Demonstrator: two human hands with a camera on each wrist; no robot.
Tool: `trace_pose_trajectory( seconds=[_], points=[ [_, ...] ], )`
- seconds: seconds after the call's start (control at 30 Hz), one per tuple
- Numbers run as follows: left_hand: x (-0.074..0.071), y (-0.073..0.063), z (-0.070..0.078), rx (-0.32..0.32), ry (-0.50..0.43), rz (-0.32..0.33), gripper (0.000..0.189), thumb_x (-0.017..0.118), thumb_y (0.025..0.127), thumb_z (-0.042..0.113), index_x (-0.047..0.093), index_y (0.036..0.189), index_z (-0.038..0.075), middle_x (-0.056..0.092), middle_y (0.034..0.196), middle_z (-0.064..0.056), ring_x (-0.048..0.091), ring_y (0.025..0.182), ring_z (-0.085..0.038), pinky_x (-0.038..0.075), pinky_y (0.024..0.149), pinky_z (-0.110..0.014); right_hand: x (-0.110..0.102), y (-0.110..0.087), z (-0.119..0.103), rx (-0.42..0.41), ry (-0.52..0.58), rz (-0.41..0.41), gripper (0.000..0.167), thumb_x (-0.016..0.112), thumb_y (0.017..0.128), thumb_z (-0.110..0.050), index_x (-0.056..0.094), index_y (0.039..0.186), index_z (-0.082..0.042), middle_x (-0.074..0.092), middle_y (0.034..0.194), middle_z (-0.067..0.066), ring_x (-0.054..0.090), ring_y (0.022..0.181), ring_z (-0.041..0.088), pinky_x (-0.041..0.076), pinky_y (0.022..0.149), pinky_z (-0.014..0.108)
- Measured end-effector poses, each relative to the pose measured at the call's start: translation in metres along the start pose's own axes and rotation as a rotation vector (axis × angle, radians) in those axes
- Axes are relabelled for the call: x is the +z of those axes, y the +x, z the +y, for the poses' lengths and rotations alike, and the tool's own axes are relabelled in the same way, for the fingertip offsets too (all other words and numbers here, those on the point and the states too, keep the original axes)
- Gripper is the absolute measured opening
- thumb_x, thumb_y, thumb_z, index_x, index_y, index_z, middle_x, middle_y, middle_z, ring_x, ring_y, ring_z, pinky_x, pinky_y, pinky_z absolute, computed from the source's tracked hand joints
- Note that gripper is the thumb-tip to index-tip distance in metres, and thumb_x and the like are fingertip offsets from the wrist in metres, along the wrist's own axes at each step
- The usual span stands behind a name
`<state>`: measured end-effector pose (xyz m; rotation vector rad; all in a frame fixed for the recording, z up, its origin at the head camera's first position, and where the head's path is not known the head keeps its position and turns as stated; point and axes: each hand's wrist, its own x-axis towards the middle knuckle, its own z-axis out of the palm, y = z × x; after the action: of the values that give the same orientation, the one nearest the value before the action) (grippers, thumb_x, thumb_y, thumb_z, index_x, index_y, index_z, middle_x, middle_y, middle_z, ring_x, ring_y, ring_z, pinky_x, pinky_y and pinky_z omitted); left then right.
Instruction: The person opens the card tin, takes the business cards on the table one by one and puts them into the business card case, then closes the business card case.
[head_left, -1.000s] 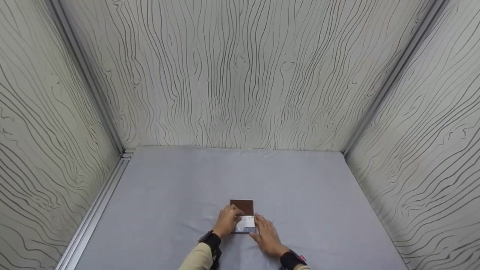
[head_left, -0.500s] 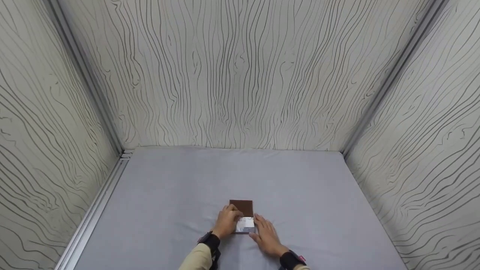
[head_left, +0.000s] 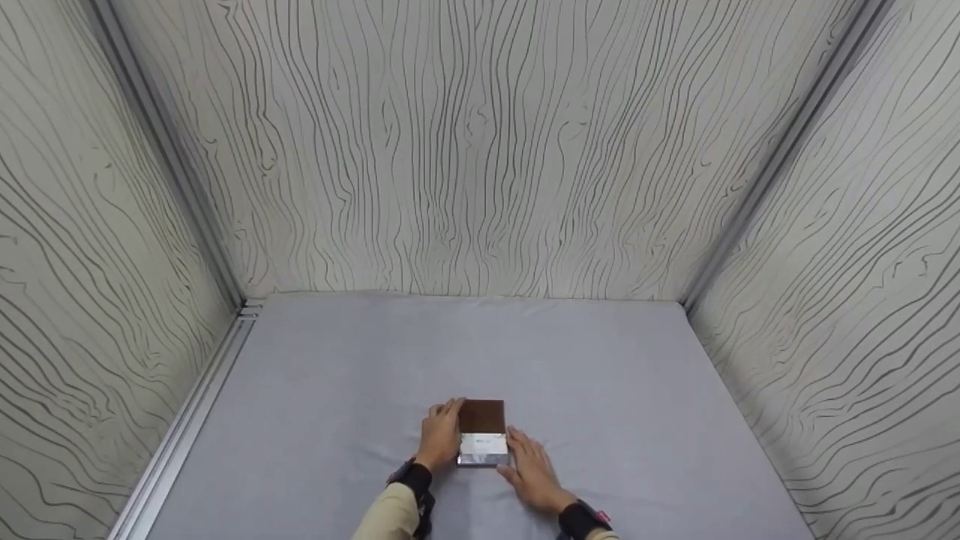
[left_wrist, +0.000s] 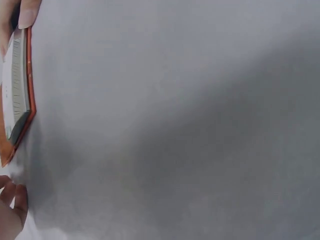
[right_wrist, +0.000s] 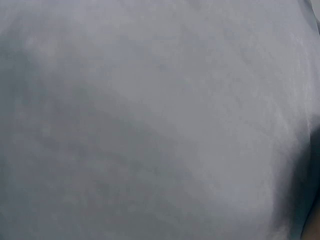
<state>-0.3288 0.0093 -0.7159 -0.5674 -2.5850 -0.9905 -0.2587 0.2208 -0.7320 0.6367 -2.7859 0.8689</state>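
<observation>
An opened brown bifold cover (head_left: 482,416), like a small wallet, lies on the grey cloth. Its far half shows bare brown, while a white printed insert (head_left: 482,442) with a greyish strip covers the near half. Along its left side rests my left hand (head_left: 439,435), fingers pointing away and fairly straight. My right hand (head_left: 534,471) lies at the right edge with fingers extended and thumb apart. The left wrist view catches the fold's orange-brown edge (left_wrist: 31,80) and left fingers (left_wrist: 29,15) at one end. The right wrist view shows mostly cloth.
Grey cloth (head_left: 360,360) covers the table, slightly creased around the hands. Walls with a wood-grain print (head_left: 472,150) enclose the back and sides. A metal rail (head_left: 180,427) runs along the table's left edge.
My left hand has moved off the insert's top to the left edge of the cover, leaving the white insert more exposed. My right hand stays almost still.
</observation>
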Motion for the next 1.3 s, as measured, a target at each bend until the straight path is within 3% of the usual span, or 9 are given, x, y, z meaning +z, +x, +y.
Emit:
trace_pose_trajectory(
  seconds=[0.1, 0.3, 0.5, 0.67, 0.77, 0.9, 1.0, 1.13, 1.3],
  points=[
    [-0.003, -0.001, 0.001, -0.021, -0.032, -0.031, 0.038, 0.052, 0.089, -0.009, 0.058, 0.127, -0.004, 0.064, 0.121, -0.023, 0.055, 0.106, -0.046, 0.046, 0.080, -0.061, 0.000, 0.001, -0.003, -0.004, -0.006, -0.004, 0.052, 0.058, 0.099, -0.024, 0.046, 0.137, 0.010, 0.041, 0.144, 0.028, 0.037, 0.130, 0.049, 0.028, 0.105, 0.061],
    [-0.006, -0.002, 0.000, -0.047, -0.117, -0.022, 0.036, 0.053, 0.092, -0.010, 0.057, 0.127, -0.005, 0.065, 0.117, -0.023, 0.055, 0.106, -0.046, 0.045, 0.081, -0.062, 0.003, 0.001, -0.001, -0.044, -0.017, 0.035, 0.052, 0.060, 0.097, -0.023, 0.049, 0.134, 0.011, 0.044, 0.142, 0.027, 0.040, 0.127, 0.046, 0.031, 0.102, 0.061],
    [-0.011, 0.002, 0.002, -0.104, -0.314, -0.031, 0.038, 0.052, 0.096, -0.006, 0.048, 0.134, -0.011, 0.059, 0.124, -0.029, 0.058, 0.112, -0.045, 0.046, 0.095, -0.060, 0.010, 0.000, 0.009, -0.093, -0.121, 0.105, 0.050, 0.060, 0.097, -0.027, 0.052, 0.130, 0.010, 0.047, 0.140, 0.024, 0.043, 0.124, 0.039, 0.031, 0.104, 0.045],
    [-0.015, 0.005, 0.009, -0.154, -0.387, 0.006, 0.040, 0.053, 0.102, 0.009, 0.047, 0.134, -0.014, 0.058, 0.120, -0.028, 0.059, 0.108, -0.041, 0.046, 0.095, -0.057, 0.003, 0.000, 0.003, -0.071, -0.068, 0.068, 0.052, 0.060, 0.097, -0.024, 0.050, 0.132, 0.013, 0.045, 0.140, 0.027, 0.042, 0.125, 0.044, 0.032, 0.103, 0.055],
    [-0.018, 0.005, 0.013, -0.178, -0.405, -0.005, 0.041, 0.053, 0.103, 0.015, 0.050, 0.132, -0.013, 0.056, 0.117, -0.022, 0.059, 0.105, -0.036, 0.048, 0.094, -0.053, -0.003, 0.001, -0.002, -0.049, -0.041, 0.036, 0.051, 0.060, 0.097, -0.022, 0.049, 0.131, 0.014, 0.045, 0.140, 0.028, 0.042, 0.125, 0.046, 0.033, 0.102, 0.061],
    [-0.020, 0.004, 0.015, -0.170, -0.462, -0.020, 0.035, 0.055, 0.102, 0.013, 0.057, 0.126, -0.011, 0.055, 0.114, -0.017, 0.060, 0.100, -0.032, 0.053, 0.088, -0.047, -0.008, 0.002, -0.005, -0.007, -0.027, -0.009, 0.052, 0.060, 0.098, -0.022, 0.048, 0.133, 0.015, 0.043, 0.142, 0.028, 0.041, 0.128, 0.046, 0.032, 0.104, 0.062],
    [-0.019, 0.001, 0.010, -0.139, -0.487, 0.019, 0.023, 0.059, 0.099, 0.009, 0.064, 0.116, -0.006, 0.059, 0.108, -0.013, 0.062, 0.094, -0.029, 0.055, 0.082, -0.039, -0.009, 0.003, -0.005, 0.013, -0.022, -0.030, 0.052, 0.060, 0.098, -0.022, 0.047, 0.133, 0.014, 0.042, 0.143, 0.028, 0.040, 0.128, 0.046, 0.031, 0.106, 0.061],
    [-0.019, -0.004, 0.002, -0.081, -0.470, 0.070, 0.011, 0.062, 0.096, 0.007, 0.070, 0.102, 0.000, 0.066, 0.098, -0.009, 0.064, 0.088, -0.025, 0.055, 0.078, -0.035, -0.007, 0.004, -0.002, 0.021, -0.015, -0.042, 0.051, 0.059, 0.098, -0.022, 0.047, 0.134, 0.013, 0.041, 0.144, 0.028, 0.039, 0.130, 0.046, 0.030, 0.106, 0.062],
    [-0.025, -0.010, -0.003, -0.036, -0.427, 0.032, 0.014, 0.065, 0.095, 0.010, 0.073, 0.100, 0.000, 0.069, 0.094, -0.005, 0.065, 0.089, -0.020, 0.055, 0.080, -0.035, -0.005, 0.003, 0.001, -0.014, -0.013, -0.020, 0.051, 0.059, 0.098, -0.020, 0.046, 0.133, 0.015, 0.041, 0.143, 0.031, 0.038, 0.129, 0.048, 0.030, 0.105, 0.062]
  ],
)
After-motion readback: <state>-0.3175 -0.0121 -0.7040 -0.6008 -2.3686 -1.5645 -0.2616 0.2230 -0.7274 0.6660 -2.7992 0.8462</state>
